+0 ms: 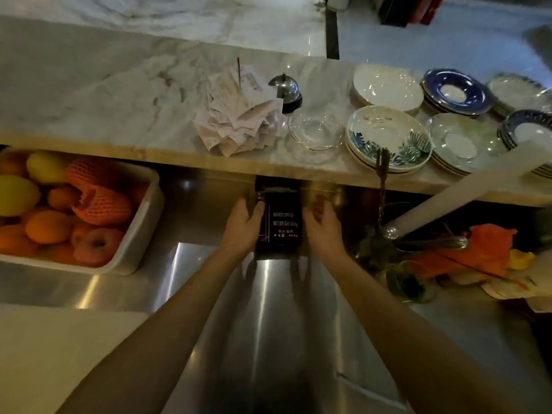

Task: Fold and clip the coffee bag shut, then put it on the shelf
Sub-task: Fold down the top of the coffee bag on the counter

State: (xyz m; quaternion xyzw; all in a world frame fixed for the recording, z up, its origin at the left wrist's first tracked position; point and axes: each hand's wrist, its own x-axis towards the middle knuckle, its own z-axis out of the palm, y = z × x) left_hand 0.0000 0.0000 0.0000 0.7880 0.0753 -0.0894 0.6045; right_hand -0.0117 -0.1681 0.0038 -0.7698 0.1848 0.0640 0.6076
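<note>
- Coffee bag, black with white print reading "BAKED COFFEE" and "NET WEIGHT 454g" (279, 225), stands upright on the brushed steel tabletop (268, 324), its top tucked in under the front edge of the marble shelf (119, 97) above.
- Folded top of the bag sits in the shadow under that edge; whether a clip is on it cannot be made out.
- Left hand (243, 227) presses against the bag's left side, thumb on its front edge.
- Right hand (321, 224) lies against the bag's right side, fingers curled upward; the two hands clasp the bag between them.
- Both bare forearms reach in from the bottom of the view.
- Grey rectangular plastic tub (143, 222) to the left holds oranges, lemons, an apple and fruit in orange foam netting.
- Green herbs in a glass (403, 279) stand to the right of the bag, near an orange cloth (478, 252).
- On the marble shelf, straight above the bag, a stack of paper receipts on a spike (239, 115) sits beside a chrome service bell (285, 91).
- Clear glass saucers (315, 135) and stacks of white, leaf-patterned and blue-rimmed plates (388, 135) fill the shelf's right part.
</note>
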